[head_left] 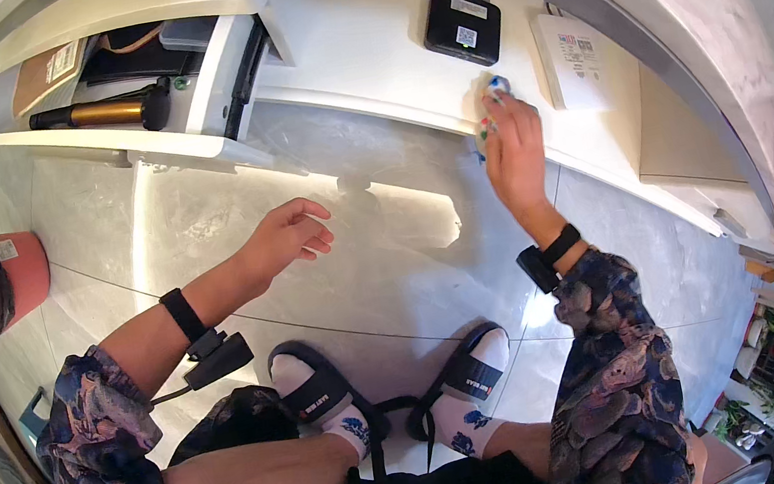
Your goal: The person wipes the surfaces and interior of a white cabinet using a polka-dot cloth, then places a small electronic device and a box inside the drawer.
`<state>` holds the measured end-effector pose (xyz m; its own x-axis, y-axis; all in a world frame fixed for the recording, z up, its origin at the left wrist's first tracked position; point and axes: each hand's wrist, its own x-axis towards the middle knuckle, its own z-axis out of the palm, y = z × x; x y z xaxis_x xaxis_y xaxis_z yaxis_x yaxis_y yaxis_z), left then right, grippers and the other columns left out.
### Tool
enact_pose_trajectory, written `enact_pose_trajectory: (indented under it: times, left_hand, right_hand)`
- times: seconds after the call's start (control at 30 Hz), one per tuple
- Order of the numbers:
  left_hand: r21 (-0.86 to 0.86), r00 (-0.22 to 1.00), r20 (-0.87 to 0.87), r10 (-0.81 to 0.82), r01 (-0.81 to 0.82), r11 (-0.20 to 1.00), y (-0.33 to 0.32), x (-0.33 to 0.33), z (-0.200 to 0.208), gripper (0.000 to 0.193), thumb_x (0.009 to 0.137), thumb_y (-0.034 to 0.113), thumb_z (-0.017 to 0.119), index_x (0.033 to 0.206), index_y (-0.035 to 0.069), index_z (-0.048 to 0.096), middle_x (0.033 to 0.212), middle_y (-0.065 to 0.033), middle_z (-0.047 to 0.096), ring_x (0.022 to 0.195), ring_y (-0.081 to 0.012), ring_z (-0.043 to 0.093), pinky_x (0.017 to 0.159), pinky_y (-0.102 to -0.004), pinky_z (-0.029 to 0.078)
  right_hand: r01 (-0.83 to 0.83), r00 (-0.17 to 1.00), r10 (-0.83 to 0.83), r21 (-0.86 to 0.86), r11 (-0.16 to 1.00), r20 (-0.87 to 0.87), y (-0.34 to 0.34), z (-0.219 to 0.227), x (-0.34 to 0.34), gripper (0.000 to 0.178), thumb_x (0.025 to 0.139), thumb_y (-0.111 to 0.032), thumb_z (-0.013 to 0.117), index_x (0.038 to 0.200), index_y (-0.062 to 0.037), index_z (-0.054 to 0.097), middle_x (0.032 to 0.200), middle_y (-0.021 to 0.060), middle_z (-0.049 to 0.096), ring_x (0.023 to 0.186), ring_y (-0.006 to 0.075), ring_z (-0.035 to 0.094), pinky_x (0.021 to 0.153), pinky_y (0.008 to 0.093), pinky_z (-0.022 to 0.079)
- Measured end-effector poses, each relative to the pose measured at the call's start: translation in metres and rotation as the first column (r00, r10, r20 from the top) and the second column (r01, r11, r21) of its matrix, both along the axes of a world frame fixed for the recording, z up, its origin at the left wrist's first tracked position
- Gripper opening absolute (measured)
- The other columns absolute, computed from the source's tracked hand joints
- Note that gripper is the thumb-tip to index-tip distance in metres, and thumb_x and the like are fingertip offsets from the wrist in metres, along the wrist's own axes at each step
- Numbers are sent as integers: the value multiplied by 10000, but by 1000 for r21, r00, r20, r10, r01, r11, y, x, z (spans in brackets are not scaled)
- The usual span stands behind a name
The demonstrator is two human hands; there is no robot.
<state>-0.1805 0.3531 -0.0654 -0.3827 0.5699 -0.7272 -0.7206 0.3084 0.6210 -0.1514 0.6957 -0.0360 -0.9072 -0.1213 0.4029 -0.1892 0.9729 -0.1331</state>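
My right hand (517, 155) is closed around a crumpled white cloth (496, 86) with blue, green and red patches. It presses the cloth against the front part of the white cabinet shelf (351, 80); most of the cloth is hidden under my fingers. Just beyond it sits a black box (463, 27) with cables plugged into its back. To the right of that, a white flat box (571, 61) stands on the same shelf. My left hand (286, 241) hangs over the floor with nothing in it, its fingers loosely bent and apart.
An open drawer (103, 140) juts out at the upper left, holding a black and gold cylindrical device (108, 112) and pouches. A red bin (23, 274) with a black liner stands at the left. The marbled cabinet top (677, 24) overhangs the shelf. My slippered feet rest on grey tiles (385, 293).
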Motion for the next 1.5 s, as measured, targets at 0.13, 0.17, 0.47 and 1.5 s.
enact_pose_trajectory:
  times: [0.13, 0.17, 0.47, 1.5]
  left_hand:
    - [-40, 1000, 18, 14, -13, 999, -14, 4, -6, 231, 887, 167, 488, 1093, 78, 543, 928, -55, 610, 868, -145, 597, 794, -291, 471]
    - [-49, 1000, 21, 10, -9, 999, -14, 4, -6, 228, 888, 167, 484, 1092, 81, 542, 929, -54, 610, 869, -145, 598, 795, -292, 471]
    - [-40, 997, 46, 55, -53, 998, -16, 12, 6, 232, 882, 162, 506, 1097, 79, 535, 936, -52, 609, 861, -143, 593, 797, -293, 465]
    - [-7, 1000, 17, -7, 7, 1000, -4, 15, 13, 223, 888, 161, 500, 1093, 82, 536, 932, -57, 612, 874, -153, 596, 799, -299, 466]
  right_hand:
    - [37, 999, -37, 48, 998, -10, -39, -23, -12, 391, 773, 5, 533, 1164, -1, 531, 1247, 177, 507, 1124, 374, 485, 973, 445, 395]
    - [57, 998, -56, 38, 998, -5, -49, -25, -21, 382, 777, -8, 526, 1159, -2, 531, 1259, 173, 505, 1148, 372, 479, 981, 443, 394]
    - [-173, 978, 171, -5, 985, -116, -155, -49, -91, 366, 769, -93, 532, 1129, -42, 569, 1219, 98, 540, 1142, 284, 506, 938, 383, 439]
    - [-366, 895, 437, -418, 832, 87, -101, -10, -52, 415, 671, 67, 534, 1064, -52, 592, 1071, 121, 579, 1034, 305, 507, 911, 381, 440]
